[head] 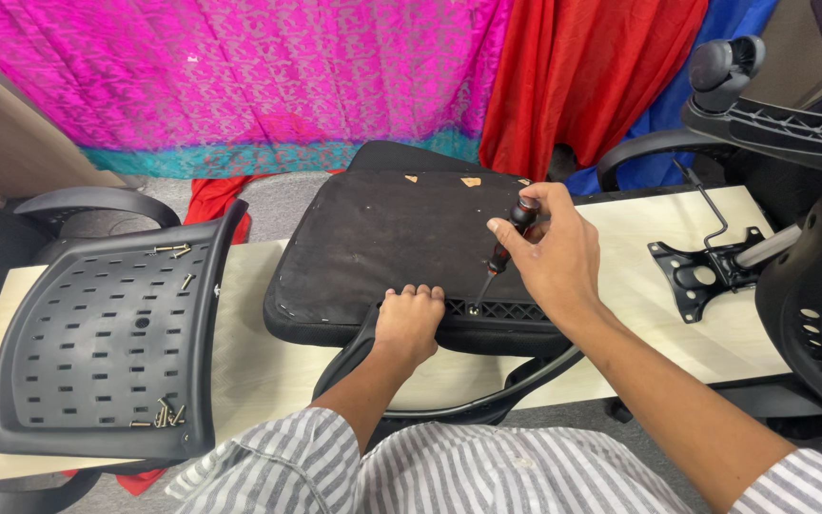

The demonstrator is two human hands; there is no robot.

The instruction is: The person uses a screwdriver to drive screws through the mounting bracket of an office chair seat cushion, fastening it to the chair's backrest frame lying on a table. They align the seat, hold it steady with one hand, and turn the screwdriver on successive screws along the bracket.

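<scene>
From the head camera, an upturned black chair seat (382, 247) lies on a pale table (259, 366), its underside up. The left hand (408, 324) grips the armrest bracket (354, 357) at the seat's near edge, fingers curled over it. The right hand (549, 257) grasps a screwdriver (506, 249) by its dark handle, tip down on a screw near the ribbed plate (501, 309). A slotted plastic backrest (107, 338) holding loose screws (166, 415) lies to the left, a metal mechanism plate (701, 271) to the right.

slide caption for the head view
Right hand drives a screwdriver into an upturned chair seat; left hand steadies it.
</scene>
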